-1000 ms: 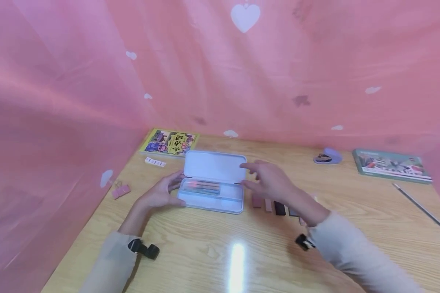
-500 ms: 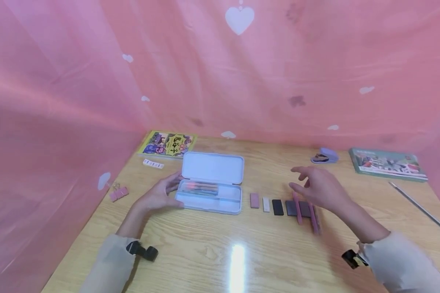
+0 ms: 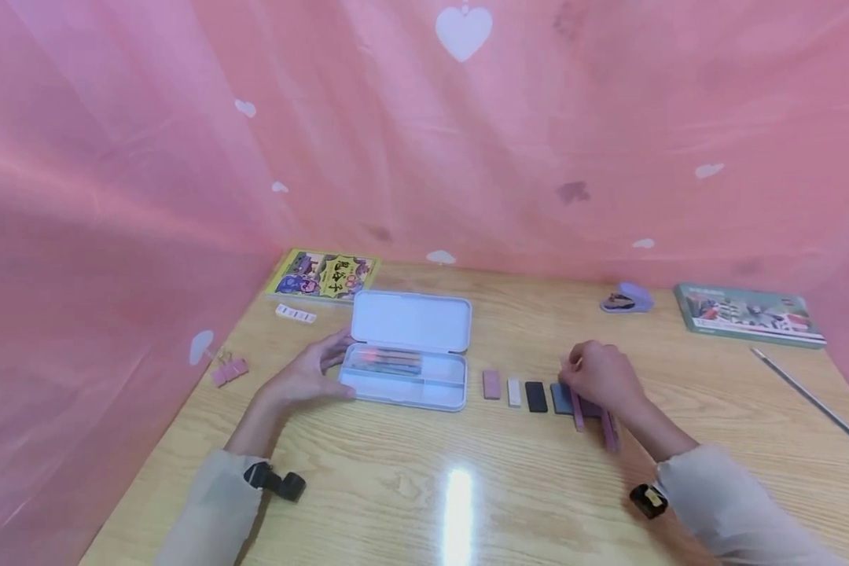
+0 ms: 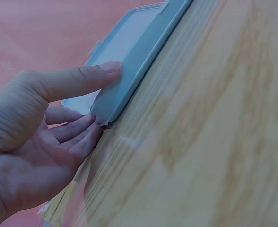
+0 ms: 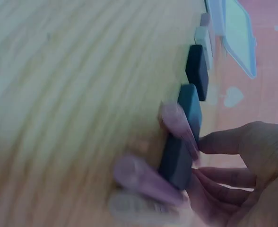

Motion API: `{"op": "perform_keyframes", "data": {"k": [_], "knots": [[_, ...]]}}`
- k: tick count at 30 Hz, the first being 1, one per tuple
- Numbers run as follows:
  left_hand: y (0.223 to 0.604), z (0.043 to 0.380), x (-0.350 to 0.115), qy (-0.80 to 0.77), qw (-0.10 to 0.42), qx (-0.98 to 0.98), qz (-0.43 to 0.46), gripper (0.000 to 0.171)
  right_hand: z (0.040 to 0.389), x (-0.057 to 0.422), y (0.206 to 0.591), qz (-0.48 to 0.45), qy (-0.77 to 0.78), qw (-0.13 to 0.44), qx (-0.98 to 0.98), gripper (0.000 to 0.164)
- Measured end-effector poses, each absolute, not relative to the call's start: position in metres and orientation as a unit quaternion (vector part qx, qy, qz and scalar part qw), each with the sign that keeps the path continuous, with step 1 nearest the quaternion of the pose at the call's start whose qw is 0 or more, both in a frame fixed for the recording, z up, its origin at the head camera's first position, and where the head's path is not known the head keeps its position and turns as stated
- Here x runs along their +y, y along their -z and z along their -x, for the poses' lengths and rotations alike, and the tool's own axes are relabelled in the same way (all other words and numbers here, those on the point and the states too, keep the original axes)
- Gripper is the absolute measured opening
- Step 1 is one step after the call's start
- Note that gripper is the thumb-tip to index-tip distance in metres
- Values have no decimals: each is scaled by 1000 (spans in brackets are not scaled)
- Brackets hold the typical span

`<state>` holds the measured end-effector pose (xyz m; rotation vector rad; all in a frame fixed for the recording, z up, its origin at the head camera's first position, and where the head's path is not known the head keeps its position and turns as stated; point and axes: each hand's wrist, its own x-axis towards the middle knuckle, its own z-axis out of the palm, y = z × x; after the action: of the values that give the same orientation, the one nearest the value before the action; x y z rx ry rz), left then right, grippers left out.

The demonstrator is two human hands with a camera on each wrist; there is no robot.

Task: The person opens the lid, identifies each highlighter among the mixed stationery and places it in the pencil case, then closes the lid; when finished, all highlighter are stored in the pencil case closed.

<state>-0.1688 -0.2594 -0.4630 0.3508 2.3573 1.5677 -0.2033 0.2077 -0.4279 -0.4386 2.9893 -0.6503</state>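
A pale blue pencil case lies with its lid up and several pencils in its rear compartment. My left hand holds its left end, thumb on the front wall and fingers round the corner. Farther right, my right hand pinches the far end of a pink pen, which lies across dark blocks. Another pink pen lies under the hand, beside a greyish pen-like stick. The block under the first pen is blue-grey.
Between case and right hand sit a pink block, a white one and a black one. Behind are a stapler and green box; a long rod lies right. A book and pink clips lie left.
My right hand has left the pencil case's lid, swung right to the pink pens and come down, its fingers closing at one pen's far end. The left hand stays on the case.
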Motion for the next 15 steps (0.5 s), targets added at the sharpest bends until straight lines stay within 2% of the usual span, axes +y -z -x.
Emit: {"op": "perform_keyframes", "data": {"k": [7, 12, 15], "knots": [[463, 169, -260, -550, 145, 813, -126, 117, 205, 204, 423, 108, 214, 42, 970, 23], [462, 168, -259, -548, 147, 814, -125, 117, 207, 206, 401, 117, 229, 39, 966, 33], [462, 169, -259, -548, 145, 814, -124, 116, 210, 202, 390, 136, 231, 30, 963, 31]]}}
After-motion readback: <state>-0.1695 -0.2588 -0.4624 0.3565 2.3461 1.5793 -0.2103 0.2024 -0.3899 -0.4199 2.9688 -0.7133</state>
